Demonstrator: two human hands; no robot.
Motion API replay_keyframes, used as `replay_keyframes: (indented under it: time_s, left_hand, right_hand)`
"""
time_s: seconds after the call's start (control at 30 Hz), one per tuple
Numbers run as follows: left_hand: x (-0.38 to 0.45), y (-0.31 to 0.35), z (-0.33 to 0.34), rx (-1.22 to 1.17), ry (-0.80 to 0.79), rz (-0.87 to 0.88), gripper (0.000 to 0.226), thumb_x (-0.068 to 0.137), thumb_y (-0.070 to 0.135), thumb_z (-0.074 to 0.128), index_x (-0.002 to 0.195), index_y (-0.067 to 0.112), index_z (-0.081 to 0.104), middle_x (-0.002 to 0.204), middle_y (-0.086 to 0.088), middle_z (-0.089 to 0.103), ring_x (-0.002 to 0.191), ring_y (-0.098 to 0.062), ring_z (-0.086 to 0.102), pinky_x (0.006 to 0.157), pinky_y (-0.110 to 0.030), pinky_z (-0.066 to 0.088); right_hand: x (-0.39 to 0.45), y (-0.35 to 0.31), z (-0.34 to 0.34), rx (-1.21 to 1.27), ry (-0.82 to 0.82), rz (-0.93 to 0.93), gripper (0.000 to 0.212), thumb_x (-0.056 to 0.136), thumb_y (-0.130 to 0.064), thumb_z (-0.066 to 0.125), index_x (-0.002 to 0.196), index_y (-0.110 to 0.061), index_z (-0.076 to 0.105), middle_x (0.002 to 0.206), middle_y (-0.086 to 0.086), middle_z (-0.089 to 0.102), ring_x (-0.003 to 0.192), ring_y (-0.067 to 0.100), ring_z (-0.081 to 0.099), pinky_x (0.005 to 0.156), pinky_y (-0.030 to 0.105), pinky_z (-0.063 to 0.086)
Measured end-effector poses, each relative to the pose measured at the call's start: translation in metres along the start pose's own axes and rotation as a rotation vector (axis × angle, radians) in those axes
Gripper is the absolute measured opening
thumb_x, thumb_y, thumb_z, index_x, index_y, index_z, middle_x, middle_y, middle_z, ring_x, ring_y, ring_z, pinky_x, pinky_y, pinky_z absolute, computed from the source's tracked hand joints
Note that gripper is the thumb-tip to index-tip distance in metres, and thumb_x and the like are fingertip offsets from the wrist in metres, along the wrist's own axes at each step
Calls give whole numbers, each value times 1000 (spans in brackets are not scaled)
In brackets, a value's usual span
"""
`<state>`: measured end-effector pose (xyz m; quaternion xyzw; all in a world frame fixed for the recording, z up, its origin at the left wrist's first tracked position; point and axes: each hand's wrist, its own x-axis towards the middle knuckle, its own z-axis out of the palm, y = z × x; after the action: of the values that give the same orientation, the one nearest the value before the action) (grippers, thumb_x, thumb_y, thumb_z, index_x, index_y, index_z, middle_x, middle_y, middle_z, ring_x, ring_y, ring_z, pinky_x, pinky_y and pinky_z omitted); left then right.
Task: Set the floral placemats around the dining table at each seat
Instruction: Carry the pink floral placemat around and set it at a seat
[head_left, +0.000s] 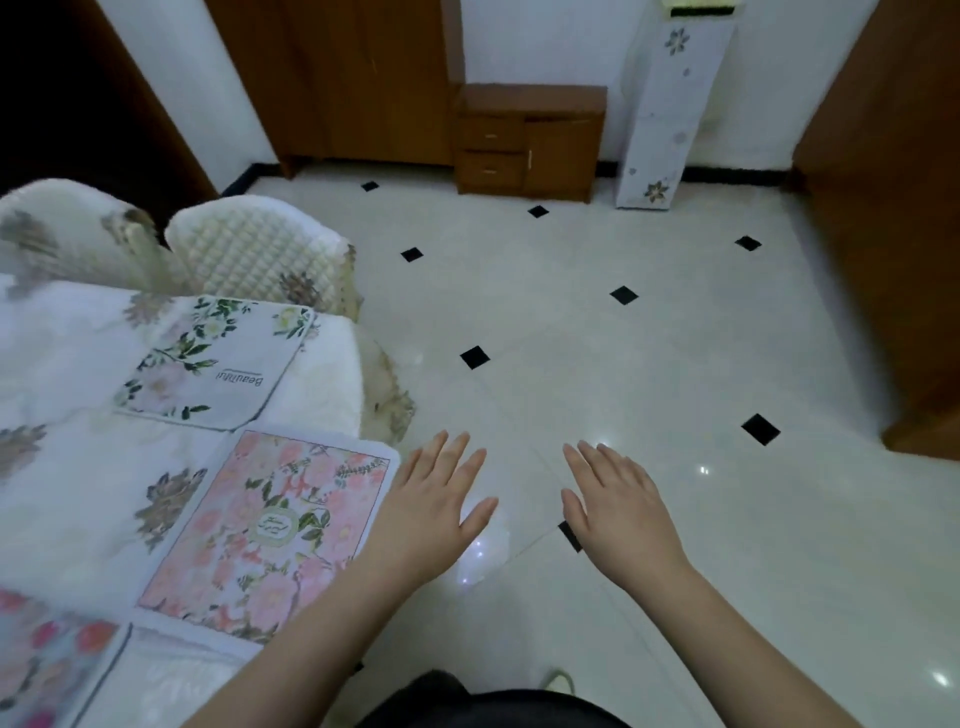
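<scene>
Standing at the table (78, 338) corner, quilted white floral cloth covering it, two padded chairs (260, 244) tucked at the far side. Seeing three placemats lying flat on the table: white "Beautiful" mat (218, 358) near the far edge in front of the nearer chair, pink floral mat (260, 535) at the near edge with its corner slightly overhanging, and a third red-flowered mat (47, 665) only partly in frame at lower left. Holding both hands out over the tiled floor (675, 338), past the table edge: left hand (431, 509) just beside the pink mat's right edge, fingers spread, grip released, holding nothing; right hand (618, 504) well apart from the table, also flat and empty. Likely between placements or finishing, judging by the empty hands. Doing this step well probably means nudging the pink mat inward so no corner hangs off, squaring its long edge to the table edge, and checking each seat has one mat centred before it. Rest of the table out of frame, so cannot tell the remaining seats.
</scene>
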<state>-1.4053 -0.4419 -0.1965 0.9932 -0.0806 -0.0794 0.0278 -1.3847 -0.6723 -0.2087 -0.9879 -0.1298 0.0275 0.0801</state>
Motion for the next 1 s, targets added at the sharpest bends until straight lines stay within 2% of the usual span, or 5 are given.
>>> replay_keyframes:
  time_s: [0.23, 0.4, 0.5, 0.9, 1.0]
  left_hand:
    - [-6, -50, 0, -51, 36, -238, 63, 94, 57, 29, 136, 20, 58, 144, -4, 54, 136, -27, 48, 110, -39, 19]
    - [-14, -95, 14, -149, 90, -385, 92, 84, 74, -10, 154, 29, 29, 164, 4, 17, 152, -18, 9, 120, -33, -4]
    - [-11, -122, 23, -207, 106, -492, 94, 80, 74, -12, 156, 30, 20, 165, 6, 8, 153, -16, -2, 119, -34, -7]
    - [-33, -192, 45, -267, 28, -735, 71, 97, 63, 13, 146, 23, 46, 156, -4, 38, 146, -26, 32, 120, -39, 12]
    - [-40, -194, 53, -233, 28, -835, 66, 98, 60, 19, 140, 22, 53, 149, -4, 49, 139, -26, 44, 112, -45, 31]
  right_hand:
    - [68, -43, 9, 13, -34, -245, 54, 90, -38, 34, 128, -13, 61, 125, 4, 65, 115, 24, 63, 94, 41, 51]
    - [119, -87, 19, -19, -64, -401, 55, 92, -39, 32, 131, -12, 59, 129, 6, 64, 118, 25, 61, 97, 42, 50]
    - [143, -116, 22, -75, -92, -485, 56, 92, -40, 29, 133, -14, 58, 132, 4, 62, 121, 23, 59, 99, 40, 48]
    - [220, -226, 47, -97, -212, -812, 64, 92, -44, 22, 142, -13, 46, 143, 8, 52, 131, 27, 49, 106, 42, 40]
    - [233, -254, 60, -110, -255, -936, 65, 93, -47, 22, 144, -13, 45, 145, 8, 50, 133, 27, 47, 108, 43, 37]
